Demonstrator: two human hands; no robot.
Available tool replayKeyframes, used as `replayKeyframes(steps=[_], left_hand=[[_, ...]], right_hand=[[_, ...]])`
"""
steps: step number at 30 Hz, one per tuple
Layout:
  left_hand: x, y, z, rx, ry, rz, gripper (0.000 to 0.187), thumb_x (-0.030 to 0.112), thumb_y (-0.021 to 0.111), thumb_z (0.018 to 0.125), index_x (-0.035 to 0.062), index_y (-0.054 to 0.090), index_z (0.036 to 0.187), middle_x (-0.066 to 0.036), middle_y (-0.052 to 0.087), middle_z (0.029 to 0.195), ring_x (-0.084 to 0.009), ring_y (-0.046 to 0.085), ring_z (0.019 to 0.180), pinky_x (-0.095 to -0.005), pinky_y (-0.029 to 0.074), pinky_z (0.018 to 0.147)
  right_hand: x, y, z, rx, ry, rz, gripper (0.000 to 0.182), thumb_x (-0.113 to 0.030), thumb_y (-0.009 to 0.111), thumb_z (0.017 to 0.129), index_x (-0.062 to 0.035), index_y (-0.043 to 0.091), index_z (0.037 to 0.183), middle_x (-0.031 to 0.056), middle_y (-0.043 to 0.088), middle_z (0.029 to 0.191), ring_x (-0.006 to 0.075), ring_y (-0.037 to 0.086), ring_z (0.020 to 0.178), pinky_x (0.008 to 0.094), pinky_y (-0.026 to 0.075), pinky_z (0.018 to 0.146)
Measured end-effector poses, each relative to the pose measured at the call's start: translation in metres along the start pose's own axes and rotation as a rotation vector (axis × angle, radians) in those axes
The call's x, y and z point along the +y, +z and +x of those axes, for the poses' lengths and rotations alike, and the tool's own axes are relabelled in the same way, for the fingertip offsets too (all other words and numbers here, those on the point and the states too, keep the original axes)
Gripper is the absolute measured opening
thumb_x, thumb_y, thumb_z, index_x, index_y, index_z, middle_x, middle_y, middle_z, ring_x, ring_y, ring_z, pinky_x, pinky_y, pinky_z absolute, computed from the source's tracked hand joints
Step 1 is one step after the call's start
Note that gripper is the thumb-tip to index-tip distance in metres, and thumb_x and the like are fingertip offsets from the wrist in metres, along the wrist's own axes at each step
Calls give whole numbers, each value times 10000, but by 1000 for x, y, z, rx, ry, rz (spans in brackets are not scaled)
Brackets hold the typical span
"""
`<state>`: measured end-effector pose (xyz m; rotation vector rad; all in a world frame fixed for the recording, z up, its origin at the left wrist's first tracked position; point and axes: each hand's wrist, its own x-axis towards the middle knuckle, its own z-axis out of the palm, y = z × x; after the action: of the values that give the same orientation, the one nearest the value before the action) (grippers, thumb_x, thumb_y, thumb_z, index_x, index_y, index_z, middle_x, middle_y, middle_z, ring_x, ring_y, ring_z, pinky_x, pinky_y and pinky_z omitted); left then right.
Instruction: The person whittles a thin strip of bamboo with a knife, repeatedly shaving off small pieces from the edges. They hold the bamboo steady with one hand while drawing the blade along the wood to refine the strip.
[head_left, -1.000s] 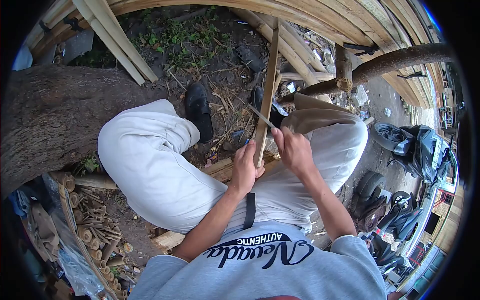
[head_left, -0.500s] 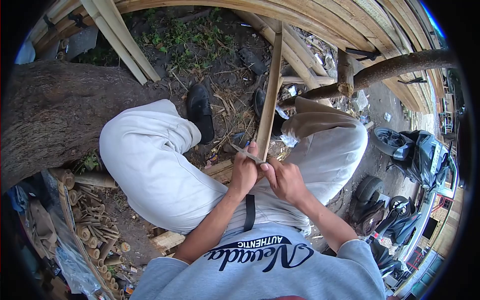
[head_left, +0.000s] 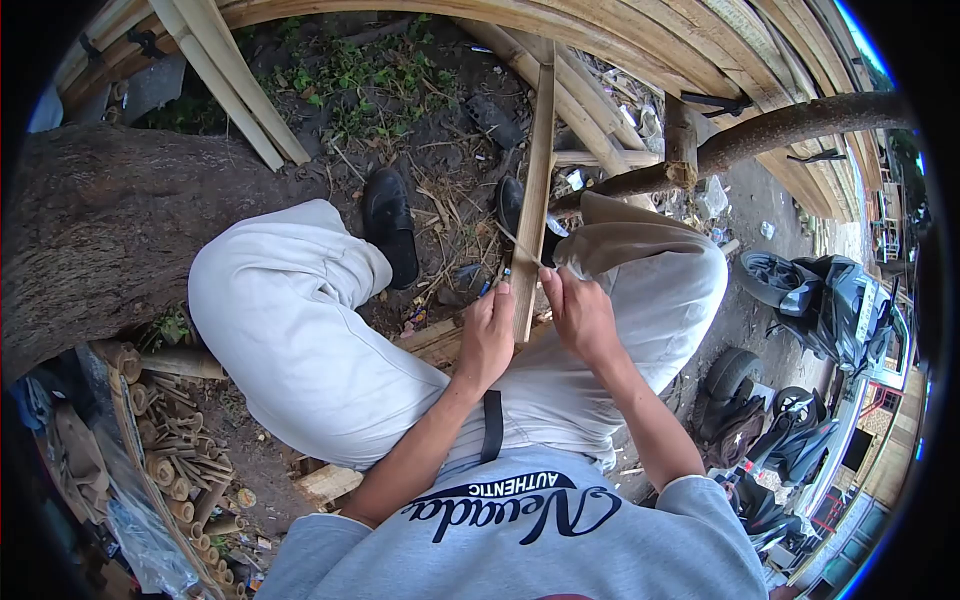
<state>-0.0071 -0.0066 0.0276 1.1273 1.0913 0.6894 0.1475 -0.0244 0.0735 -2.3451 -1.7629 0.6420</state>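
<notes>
A long bamboo slat (head_left: 538,190) slopes down between my legs, its near end lying between my two hands. My right hand (head_left: 582,315) is closed at the slat's right side, gripping a thin knife-like blade (head_left: 518,243). This blade crosses over the slat and points away to the upper left. On the other side, my left hand (head_left: 487,335) is closed beside the slat's edge. Something small with a bluish tip shows at its fingertips, too small to name. Whether the left fingers touch the slat cannot be made out.
Bamboo poles and slats (head_left: 640,50) arch across the far side, with a branch (head_left: 780,135) at right. A tree trunk (head_left: 110,235) stands left, above cut bamboo pieces (head_left: 185,480). A motorcycle (head_left: 835,310) is parked at right. Litter and straw cover the ground.
My right hand has moved forward and away from the left, and the blade has swung to point farther up. The slat's near end now shows between my hands.
</notes>
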Motion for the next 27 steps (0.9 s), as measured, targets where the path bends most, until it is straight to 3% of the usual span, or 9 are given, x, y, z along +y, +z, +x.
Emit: replayKeyframes(steps=[7, 8, 13, 15, 17, 19, 20, 23, 27], left_hand=[[-1, -10, -4, -52, -369, -489, 495, 390, 369, 1088, -26, 589, 936, -55, 489, 638, -204, 520, 590, -347, 429, 508], [-1, -4, -7, -63, -308, -599, 427, 432, 403, 1080, 117, 513, 813, 51, 399, 586, -42, 355, 450, -255, 268, 408], [6, 0, -5, -91, -231, -479, 389, 392, 368, 1094, 110, 461, 843, 21, 382, 563, -59, 312, 408, -255, 236, 404], [11, -7, -8, -183, -370, -929, 389, 372, 372, 1094, 98, 479, 839, 16, 395, 564, -58, 329, 411, -252, 242, 402], [1, -3, -6, -180, -220, -825, 378, 343, 371, 1093, 98, 502, 837, 25, 412, 570, -61, 337, 410, -251, 244, 399], [20, 0, -10, -12, -458, -905, 374, 320, 366, 1091, 97, 520, 833, 45, 409, 560, -64, 336, 411, -247, 245, 401], [-9, 2, -6, -198, -261, -901, 377, 341, 357, 1093, 106, 509, 840, 57, 385, 532, -70, 311, 399, -245, 232, 397], [4, -2, -6, -242, -362, -1082, 386, 368, 351, 1094, 109, 497, 847, 56, 359, 508, -78, 288, 387, -243, 218, 396], [-2, -5, -7, -240, -298, -1181, 383, 362, 348, 1092, 118, 498, 838, 51, 357, 528, -62, 283, 387, -237, 215, 392]], right_hand=[[-23, -7, -34, -103, -285, 202, 448, -396, 485, 1041, -20, 559, 810, 243, 602, 644, 477, 608, 654, 540, 476, 574], [-19, -8, -26, -103, -284, 196, 448, -396, 485, 1041, -20, 559, 810, 243, 602, 644, 477, 608, 654, 540, 476, 574], [-5, -13, 23, 84, 39, 125, 453, -329, 455, 1067, 16, 551, 790, 275, 556, 646, 497, 561, 668, 519, 430, 571], [-23, -13, 1, -37, -117, 224, 404, -321, 484, 1054, 11, 566, 838, 265, 571, 656, 482, 583, 663, 515, 445, 580], [-39, -16, -19, -170, -298, 292, 341, -293, 518, 1036, -12, 538, 844, 242, 590, 667, 465, 601, 656, 512, 466, 595], [-36, -15, -18, -143, -326, 233, 330, -297, 517, 1037, -19, 566, 868, 243, 590, 664, 462, 600, 656, 511, 470, 594], [-31, -13, -9, -73, -224, 158, 345, -307, 514, 1039, -20, 579, 860, 245, 591, 666, 462, 598, 655, 511, 467, 585], [-4, -11, 32, 116, 13, 68, 483, -406, 470, 1048, -35, 579, 759, 238, 589, 599, 463, 611, 601, 520, 488, 511], [-27, -12, -2, -87, -204, 200, 389, -346, 543, 1024, -20, 569, 815, 238, 597, 653, 465, 593, 627, 507, 465, 561]])
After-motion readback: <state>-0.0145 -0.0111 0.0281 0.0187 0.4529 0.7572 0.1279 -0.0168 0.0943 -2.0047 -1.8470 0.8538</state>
